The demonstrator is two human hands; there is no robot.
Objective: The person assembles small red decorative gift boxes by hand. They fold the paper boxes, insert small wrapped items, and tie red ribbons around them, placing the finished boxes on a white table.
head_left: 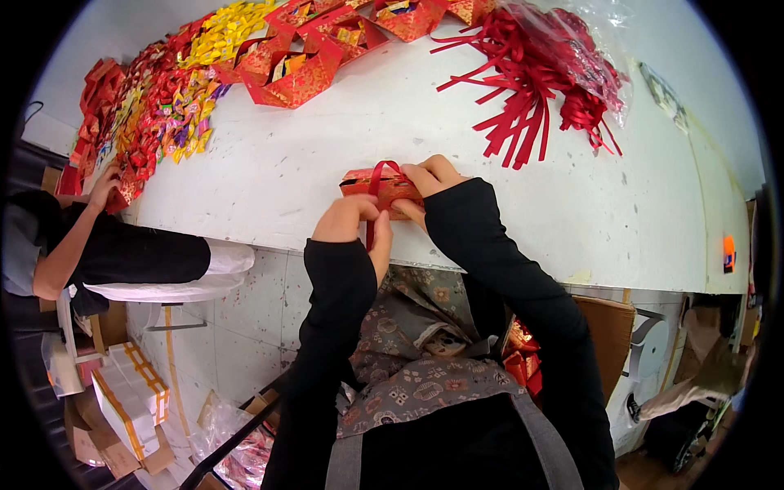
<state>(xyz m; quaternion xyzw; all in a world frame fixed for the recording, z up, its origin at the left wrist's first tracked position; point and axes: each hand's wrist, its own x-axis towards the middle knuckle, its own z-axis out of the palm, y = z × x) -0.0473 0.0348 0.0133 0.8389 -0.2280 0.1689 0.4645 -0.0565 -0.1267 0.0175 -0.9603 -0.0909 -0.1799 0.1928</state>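
pinching one red ribbon, the left grip faces the right grip, clasping one red box (gold-patterned)

No legible words, labels, numbers or signs in view.

This looks like a packing workshop: a long white worktable carries heaped wrapped candies, open red gift boxes and cut red ribbons; a co-worker sits near taped white cartons.

the box lies on the table i watch remotely, ribbons behind it rightward, candies behind leftward.
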